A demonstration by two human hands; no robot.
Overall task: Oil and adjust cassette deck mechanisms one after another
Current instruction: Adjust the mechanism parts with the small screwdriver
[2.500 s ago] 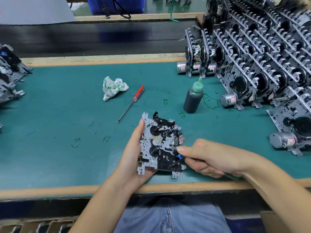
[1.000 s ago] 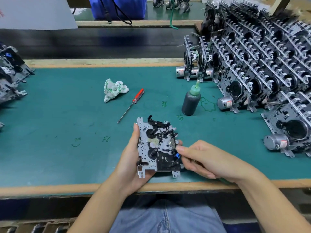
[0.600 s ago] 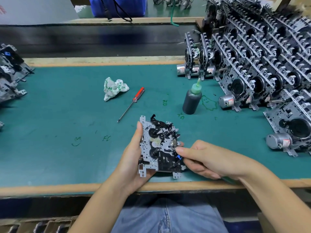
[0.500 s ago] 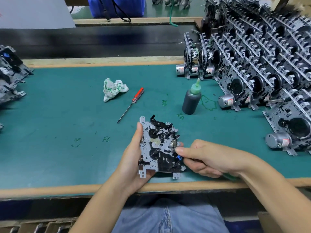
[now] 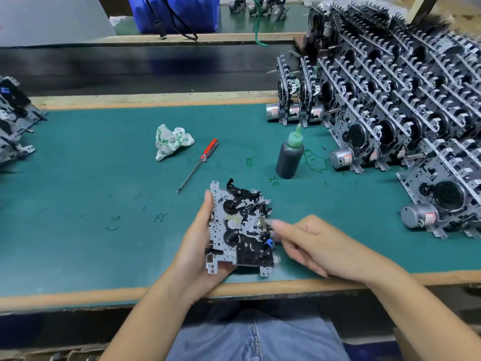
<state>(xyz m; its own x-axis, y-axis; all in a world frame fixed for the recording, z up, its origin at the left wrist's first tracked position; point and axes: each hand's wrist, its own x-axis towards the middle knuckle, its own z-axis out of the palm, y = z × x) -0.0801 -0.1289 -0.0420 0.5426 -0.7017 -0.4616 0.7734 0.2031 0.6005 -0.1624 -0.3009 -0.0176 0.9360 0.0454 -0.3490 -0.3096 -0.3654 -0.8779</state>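
Holding the cassette mechanism point(image 5: 240, 225) above the desk's point(image 5: 78, 178) near edge, our left hand point(image 5: 200, 246) grips it, fingers hidden beneath. Our blurred right hand point(image 5: 309, 243) touches its right side; that grip we cannot tell.

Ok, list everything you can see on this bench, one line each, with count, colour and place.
Cassette mechanism: one, silver and black, held above the near bench edge.
Oil bottle: one, dark with green nozzle, upright at mid bench.
Screwdriver: one, red handle, lying left of the bottle.
Crumpled rag: one, white and green, left of the screwdriver.
Stacked mechanisms: many, silver and black, right side.
More mechanisms: several, far left edge.
Bench mat: green.
Left hand: grips the mechanism.
Right hand: fingertips at the mechanism's right edge, blurred.
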